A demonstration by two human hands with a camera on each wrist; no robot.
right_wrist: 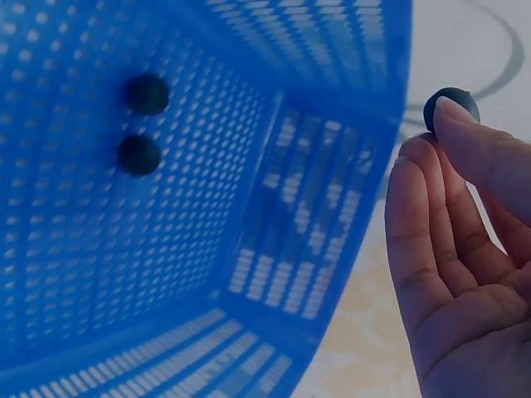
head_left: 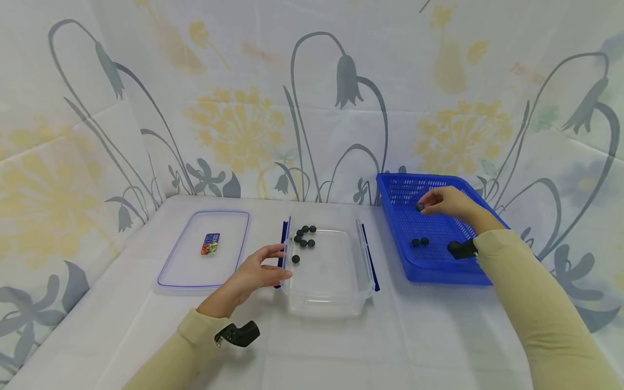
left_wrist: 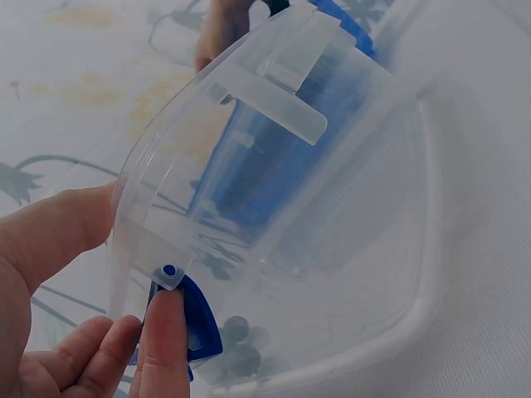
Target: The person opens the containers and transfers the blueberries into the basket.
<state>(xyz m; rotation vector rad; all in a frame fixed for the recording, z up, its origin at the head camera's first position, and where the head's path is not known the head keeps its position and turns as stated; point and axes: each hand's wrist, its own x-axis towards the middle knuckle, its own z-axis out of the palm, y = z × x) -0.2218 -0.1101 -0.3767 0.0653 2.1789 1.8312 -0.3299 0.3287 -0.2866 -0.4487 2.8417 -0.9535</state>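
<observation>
Floral-printed cloth [head_left: 317,162] backs a white-covered table [head_left: 341,352]. Right hand [head_left: 450,203] pinches a dark ball [head_left: 420,207] above the blue basket [head_left: 439,275]; left hand [head_left: 255,273] holds the clear container [head_left: 331,299] by its side. Ball appears smooth, probably light and apt to roll; best gripped across its middle. Basket perforated; both vessels likely stiff plastic.

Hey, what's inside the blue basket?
Two black balls lie in the blue basket; the right hand pinches a third ball. In the head view, that hand and sleeve cover part of the basket, so I can't see there.
</observation>
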